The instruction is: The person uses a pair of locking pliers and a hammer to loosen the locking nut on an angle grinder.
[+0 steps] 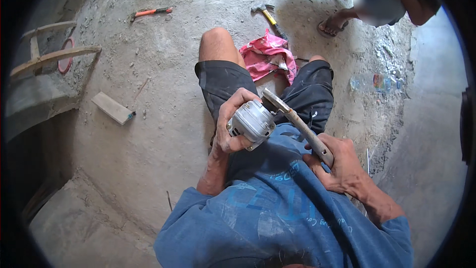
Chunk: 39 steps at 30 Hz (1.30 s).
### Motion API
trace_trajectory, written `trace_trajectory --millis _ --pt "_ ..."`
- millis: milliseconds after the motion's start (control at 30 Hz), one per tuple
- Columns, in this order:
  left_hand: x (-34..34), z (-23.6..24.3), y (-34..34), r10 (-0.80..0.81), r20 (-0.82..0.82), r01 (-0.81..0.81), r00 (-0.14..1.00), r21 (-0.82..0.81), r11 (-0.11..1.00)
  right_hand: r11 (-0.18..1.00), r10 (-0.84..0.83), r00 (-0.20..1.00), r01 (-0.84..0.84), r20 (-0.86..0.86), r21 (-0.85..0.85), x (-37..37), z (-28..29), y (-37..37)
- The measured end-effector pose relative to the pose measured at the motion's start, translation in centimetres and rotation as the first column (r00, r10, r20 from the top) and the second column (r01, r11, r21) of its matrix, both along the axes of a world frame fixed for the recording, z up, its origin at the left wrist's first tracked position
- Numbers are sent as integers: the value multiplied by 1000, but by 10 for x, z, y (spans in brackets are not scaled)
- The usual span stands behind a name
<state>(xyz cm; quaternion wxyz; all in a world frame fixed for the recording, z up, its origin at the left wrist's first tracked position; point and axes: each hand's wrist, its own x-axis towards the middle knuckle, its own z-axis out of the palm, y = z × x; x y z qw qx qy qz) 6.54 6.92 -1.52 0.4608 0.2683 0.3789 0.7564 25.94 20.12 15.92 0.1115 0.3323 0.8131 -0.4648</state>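
My left hand (229,124) is closed round a grey metal motor housing (251,123), boxy with rounded edges and small brass-coloured screws at its corners. In my right hand (342,164) is a worn, long-handled tool (303,126) with a hole near the handle's end. Its metal head reaches up beside the housing; I cannot tell whether the two touch, nor the tool's exact kind. Both hands are above my lap. Between my knees a crumpled pink cloth (267,57) lies on the ground.
Beyond the cloth lies a yellow-and-black-handled claw hammer (269,17). An orange-handled tool (152,12) is farther left. A wood block (113,108) lies left, near a wooden frame (54,59). At right are a plastic bottle (378,83) and, farther off, another person's sandalled foot (333,24).
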Motion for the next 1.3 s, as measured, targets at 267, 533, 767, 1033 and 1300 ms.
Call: trace_trajectory --millis 267,533,767,1033,1300 --pt "0 11 -3 -31 58 33 998 -20 999 998 -5 993 -3 116 70 -6 -4 -2" --pt "3 9 -2 -41 45 41 998 11 999 995 -97 967 90 236 42 -9 -2 -6" --pt "-4 12 3 -16 38 19 999 -85 996 993 -75 992 84 104 -83 -6 -1 5" --pt "-6 -2 3 63 36 -62 997 -30 998 994 75 991 -65 109 -92 -14 -13 23" --pt "-15 2 1 105 48 -102 993 -58 993 986 158 944 -136 289 -93 -51 -11 34"
